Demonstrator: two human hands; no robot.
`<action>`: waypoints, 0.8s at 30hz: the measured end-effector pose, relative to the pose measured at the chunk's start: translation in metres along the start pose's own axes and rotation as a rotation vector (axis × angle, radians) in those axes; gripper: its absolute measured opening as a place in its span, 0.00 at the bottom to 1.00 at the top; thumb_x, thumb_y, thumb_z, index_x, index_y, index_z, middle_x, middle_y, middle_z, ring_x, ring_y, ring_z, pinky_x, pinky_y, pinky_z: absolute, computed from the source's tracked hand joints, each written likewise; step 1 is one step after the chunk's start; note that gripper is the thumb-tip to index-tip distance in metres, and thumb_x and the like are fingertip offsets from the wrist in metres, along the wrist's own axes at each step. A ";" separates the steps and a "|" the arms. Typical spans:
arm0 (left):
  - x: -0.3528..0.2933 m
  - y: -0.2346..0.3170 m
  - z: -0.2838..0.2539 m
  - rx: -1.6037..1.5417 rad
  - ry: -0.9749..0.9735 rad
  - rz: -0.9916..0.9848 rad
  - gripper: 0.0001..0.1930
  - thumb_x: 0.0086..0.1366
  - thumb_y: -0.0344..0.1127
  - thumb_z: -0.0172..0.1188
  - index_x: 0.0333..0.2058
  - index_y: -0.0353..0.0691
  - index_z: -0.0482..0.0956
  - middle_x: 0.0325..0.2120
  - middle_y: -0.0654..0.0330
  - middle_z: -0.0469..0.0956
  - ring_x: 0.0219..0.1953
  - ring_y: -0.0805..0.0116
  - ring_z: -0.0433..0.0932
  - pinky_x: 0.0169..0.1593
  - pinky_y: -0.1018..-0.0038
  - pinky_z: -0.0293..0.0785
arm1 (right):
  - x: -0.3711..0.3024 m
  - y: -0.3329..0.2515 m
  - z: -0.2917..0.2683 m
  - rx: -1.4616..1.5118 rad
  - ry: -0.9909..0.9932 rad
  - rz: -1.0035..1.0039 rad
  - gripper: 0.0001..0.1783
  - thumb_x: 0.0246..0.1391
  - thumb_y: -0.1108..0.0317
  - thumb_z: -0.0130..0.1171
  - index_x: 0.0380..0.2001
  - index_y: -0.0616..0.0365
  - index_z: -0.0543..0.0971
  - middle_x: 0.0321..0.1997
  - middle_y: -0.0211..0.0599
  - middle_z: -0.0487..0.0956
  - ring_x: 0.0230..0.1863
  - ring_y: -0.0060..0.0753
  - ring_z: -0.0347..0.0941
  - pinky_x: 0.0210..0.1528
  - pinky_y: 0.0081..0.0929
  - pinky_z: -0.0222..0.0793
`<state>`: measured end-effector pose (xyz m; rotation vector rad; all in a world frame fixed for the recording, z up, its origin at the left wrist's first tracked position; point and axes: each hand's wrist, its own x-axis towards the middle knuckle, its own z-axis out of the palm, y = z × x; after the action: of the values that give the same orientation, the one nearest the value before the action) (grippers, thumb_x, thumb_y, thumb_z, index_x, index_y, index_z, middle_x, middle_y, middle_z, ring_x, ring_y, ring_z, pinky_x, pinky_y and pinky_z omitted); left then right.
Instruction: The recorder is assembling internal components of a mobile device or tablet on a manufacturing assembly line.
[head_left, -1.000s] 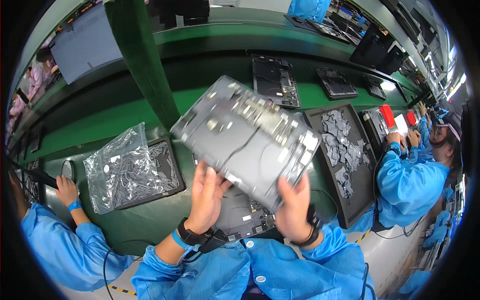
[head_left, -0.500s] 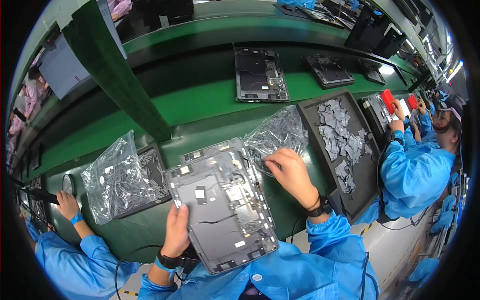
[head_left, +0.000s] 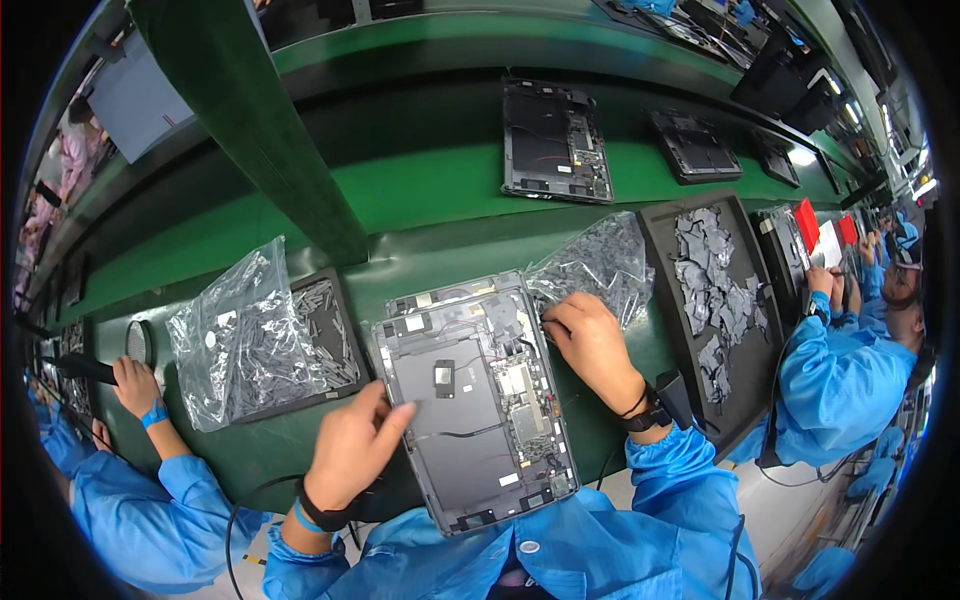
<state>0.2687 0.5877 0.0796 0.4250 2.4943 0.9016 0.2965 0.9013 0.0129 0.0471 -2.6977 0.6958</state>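
Chassis (head_left: 450, 408) between both hands, left hand (head_left: 352, 452) with thumb over edge, right hand (head_left: 597, 350) curled at opposite edge, grips unclear

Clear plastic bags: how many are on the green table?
2. One clear, crinkled plastic bag lies partly over the dark rectangular tray on the left; a second clear plastic bag lies beyond the right hand. More could be hidden.

Left hand (head_left: 355, 445) at left edge of opened device shell (head_left: 450, 410), thumb over it; right hand (head_left: 592, 342) at upper right edge, fingers bunched; clear bag (head_left: 605, 262) just beyond, grey-scrap tray (head_left: 742, 415) right
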 end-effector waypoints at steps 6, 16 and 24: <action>0.012 -0.021 -0.018 0.115 0.480 0.229 0.04 0.59 0.30 0.63 0.31 0.36 0.83 0.26 0.55 0.80 0.29 0.54 0.78 0.34 0.64 0.74 | 0.007 -0.005 -0.012 0.163 0.055 0.105 0.04 0.47 0.77 0.64 0.29 0.60 0.81 0.29 0.37 0.77 0.33 0.40 0.75 0.36 0.32 0.72; 0.017 -0.042 0.006 0.366 0.607 0.444 0.08 0.49 0.27 0.69 0.30 0.40 0.82 0.27 0.59 0.75 0.31 0.58 0.74 0.34 0.65 0.70 | 0.057 -0.033 -0.025 0.306 -0.155 0.074 0.04 0.49 0.73 0.65 0.29 0.60 0.82 0.28 0.37 0.76 0.30 0.37 0.73 0.31 0.30 0.69; 0.016 -0.043 0.012 0.495 0.432 0.472 0.12 0.48 0.30 0.68 0.34 0.42 0.82 0.27 0.60 0.72 0.31 0.60 0.73 0.32 0.66 0.70 | 0.060 -0.042 -0.031 0.154 -0.201 0.043 0.04 0.48 0.73 0.64 0.29 0.58 0.81 0.30 0.38 0.77 0.31 0.41 0.76 0.34 0.34 0.71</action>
<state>0.2556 0.5687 0.0378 1.1209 3.0873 0.5585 0.2555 0.8826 0.0780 0.1023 -2.8359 0.9579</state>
